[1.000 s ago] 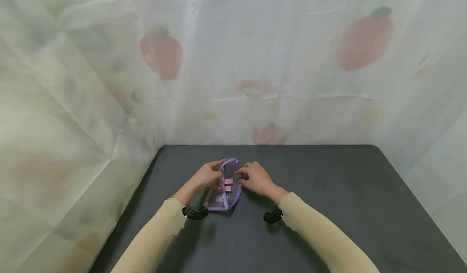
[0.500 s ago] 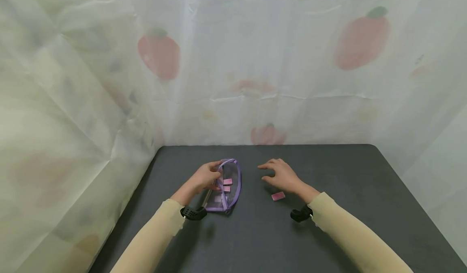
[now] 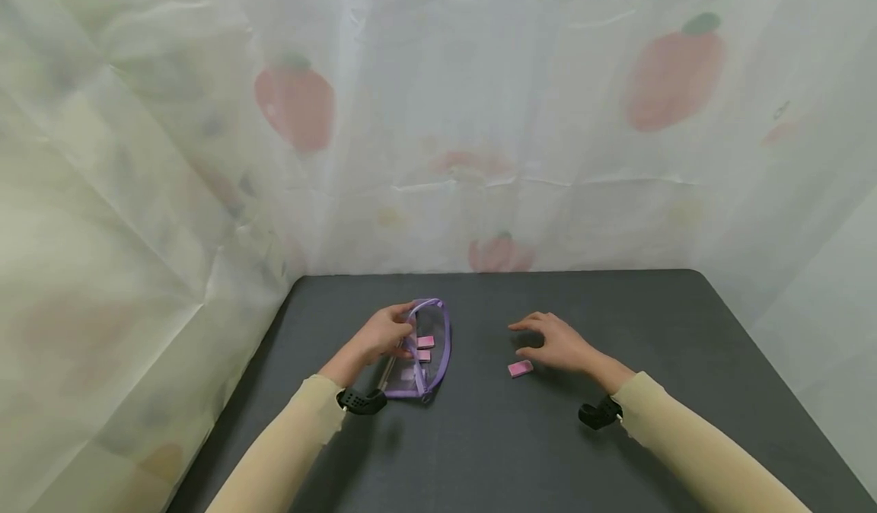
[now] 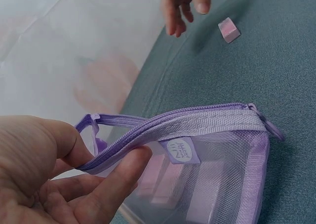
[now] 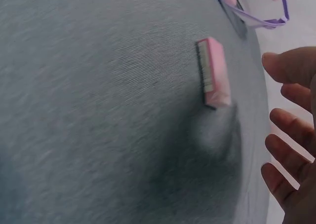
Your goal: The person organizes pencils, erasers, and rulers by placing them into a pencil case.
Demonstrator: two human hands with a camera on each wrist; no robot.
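Purple mesh pouch lies on the dark counter, left of centre, long axis running away from the person. Zip open; the woven zip tape forms a soft, floppy rim around see-through mesh walls. Left hand pinches that rim between thumb and forefinger near the zip's far end, holding the mouth up and apart. Through the mesh: two pink blocks side by side, plus a paler piece and a thin rod-like item nearer the person; what these are cannot be told.

A third pink eraser-like block lies flat on the counter, well apart from the pouch on the right. In the right wrist view it shows a pale printed or ridged side face.

Right hand hovers just beyond that block, fingers relaxed and spread, grasping nothing and not touching it.

Handling judgement: block looks small, light, rigid, with matte faces, so probably not slippery; take it by the two long sides with a fingertip pinch. Pouch is limp and will collapse unless the rim is held; the tape edge is the firm place to grip, since the mesh would only bunch.

Surroundings: pale curtain with faded fruit prints encloses the counter at back and sides.
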